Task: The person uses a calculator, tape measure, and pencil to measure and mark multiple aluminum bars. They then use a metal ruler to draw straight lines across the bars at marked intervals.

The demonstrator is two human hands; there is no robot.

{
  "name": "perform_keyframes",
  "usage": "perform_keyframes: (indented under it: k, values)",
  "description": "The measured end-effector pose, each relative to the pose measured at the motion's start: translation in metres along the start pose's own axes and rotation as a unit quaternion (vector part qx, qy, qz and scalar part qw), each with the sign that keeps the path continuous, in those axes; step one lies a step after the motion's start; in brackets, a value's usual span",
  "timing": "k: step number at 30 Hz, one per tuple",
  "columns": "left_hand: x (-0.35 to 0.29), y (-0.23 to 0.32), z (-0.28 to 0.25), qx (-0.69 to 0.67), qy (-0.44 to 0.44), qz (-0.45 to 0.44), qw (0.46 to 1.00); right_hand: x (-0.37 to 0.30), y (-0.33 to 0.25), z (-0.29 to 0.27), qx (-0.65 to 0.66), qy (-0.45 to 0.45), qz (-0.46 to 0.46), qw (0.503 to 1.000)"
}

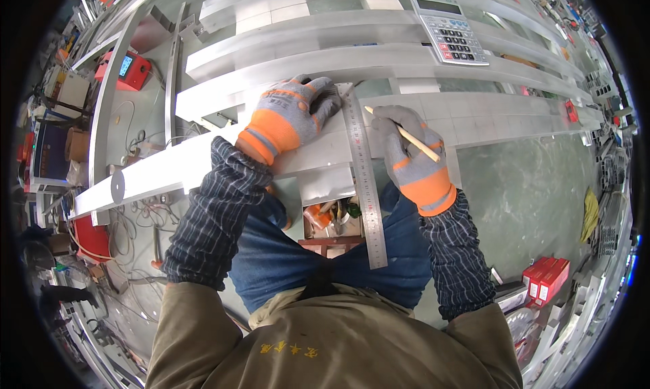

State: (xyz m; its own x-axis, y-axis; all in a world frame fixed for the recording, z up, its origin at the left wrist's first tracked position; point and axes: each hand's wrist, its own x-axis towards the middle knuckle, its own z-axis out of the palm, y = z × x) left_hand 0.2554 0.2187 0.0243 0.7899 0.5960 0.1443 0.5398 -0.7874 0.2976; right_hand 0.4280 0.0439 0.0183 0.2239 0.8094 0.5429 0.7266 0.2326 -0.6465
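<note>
Both of my hands wear grey and orange work gloves. My left hand rests on a silver metal profile, its bent fingers closed against the upper end of a long steel ruler. That ruler lies across the profile, and its near end sticks out over my lap. Just right of the ruler, my right hand grips a thin, pale yellow pencil. Its tip points up and left, close to the ruler's edge. Whether the tip touches the metal I cannot tell.
More metal profiles lie side by side beyond, with a grey calculator across them. Below the work, an open drawer holds tools. A red device with a screen stands at left; red boxes sit at lower right. Cables litter the left floor.
</note>
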Motion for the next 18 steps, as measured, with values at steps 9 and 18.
perform_keyframes:
  k: [9,18]
  values:
    - [0.001,0.000,0.002,-0.004,-0.004,-0.014,1.000,0.014,-0.002,0.004,-0.043,-0.059,0.081,0.994]
    - [0.002,0.001,0.001,-0.026,-0.002,-0.016,1.000,0.013,-0.004,0.003,-0.057,-0.053,0.068,0.995]
